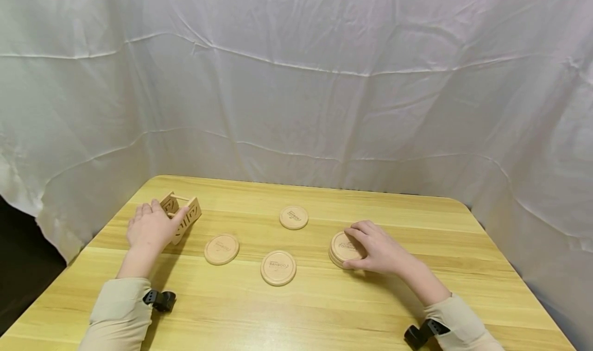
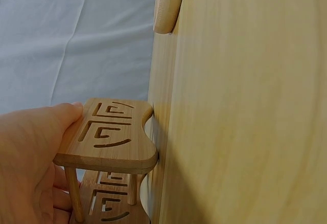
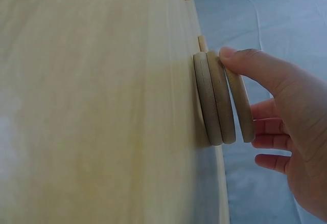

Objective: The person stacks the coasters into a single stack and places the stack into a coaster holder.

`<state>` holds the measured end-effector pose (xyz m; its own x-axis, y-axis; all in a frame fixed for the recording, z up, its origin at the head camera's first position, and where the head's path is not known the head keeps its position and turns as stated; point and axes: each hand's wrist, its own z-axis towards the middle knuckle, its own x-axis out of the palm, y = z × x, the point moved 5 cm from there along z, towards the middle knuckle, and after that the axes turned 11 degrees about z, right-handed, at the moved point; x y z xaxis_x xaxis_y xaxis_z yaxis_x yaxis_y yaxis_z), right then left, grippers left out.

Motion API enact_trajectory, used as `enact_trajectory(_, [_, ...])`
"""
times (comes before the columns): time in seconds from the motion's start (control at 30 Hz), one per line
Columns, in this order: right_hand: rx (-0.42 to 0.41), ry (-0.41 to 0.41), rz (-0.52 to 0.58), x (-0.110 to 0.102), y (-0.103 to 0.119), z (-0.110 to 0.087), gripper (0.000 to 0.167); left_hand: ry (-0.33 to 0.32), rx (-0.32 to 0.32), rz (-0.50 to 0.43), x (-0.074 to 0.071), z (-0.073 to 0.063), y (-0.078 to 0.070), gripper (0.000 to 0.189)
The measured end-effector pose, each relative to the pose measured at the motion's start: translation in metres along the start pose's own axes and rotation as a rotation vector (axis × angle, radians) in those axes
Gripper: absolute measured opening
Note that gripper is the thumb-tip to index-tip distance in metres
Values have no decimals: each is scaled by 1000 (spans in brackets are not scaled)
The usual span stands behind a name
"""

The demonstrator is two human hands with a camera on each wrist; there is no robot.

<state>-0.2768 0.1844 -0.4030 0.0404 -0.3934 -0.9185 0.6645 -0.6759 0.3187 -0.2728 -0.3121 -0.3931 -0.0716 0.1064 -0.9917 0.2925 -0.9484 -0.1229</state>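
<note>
My left hand (image 1: 150, 226) grips a wooden coaster holder (image 1: 192, 214) at the table's left side. Its side panel (image 2: 115, 127) has cut-out angular patterns, and thin rods join it to the other panel. On the right, my right hand (image 1: 382, 250) pinches the top round bamboo coaster (image 1: 344, 244) between thumb and fingers. In the right wrist view this coaster (image 3: 240, 104) tilts away from the stack (image 3: 213, 101) under it, a narrow gap showing at one side. The coaster's face bears printed lettering.
Three single coasters lie flat between the hands: one farther back (image 1: 294, 217), one near the holder (image 1: 221, 249), and one toward the front (image 1: 278, 268). A pale curtain (image 1: 296, 99) hangs behind the wooden table (image 1: 296, 320).
</note>
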Motion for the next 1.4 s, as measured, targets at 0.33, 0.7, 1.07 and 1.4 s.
enact_trajectory(0.33, [2, 10, -4, 2, -1, 0, 80, 4, -6, 11, 2, 1, 1, 111])
enact_trajectory(0.7, [-6, 20, -2, 3, -1, -1, 80, 8, -4, 14, 1, 0, 0, 111])
enact_trajectory(1.07, [-6, 34, -2, 3, -1, 0, 79, 0, -1, 20, 0, 0, -1, 110])
enact_trajectory(1.4, [26, 69, 13, 3, -2, -1, 83, 0, -1, 22, 0, -1, -1, 111])
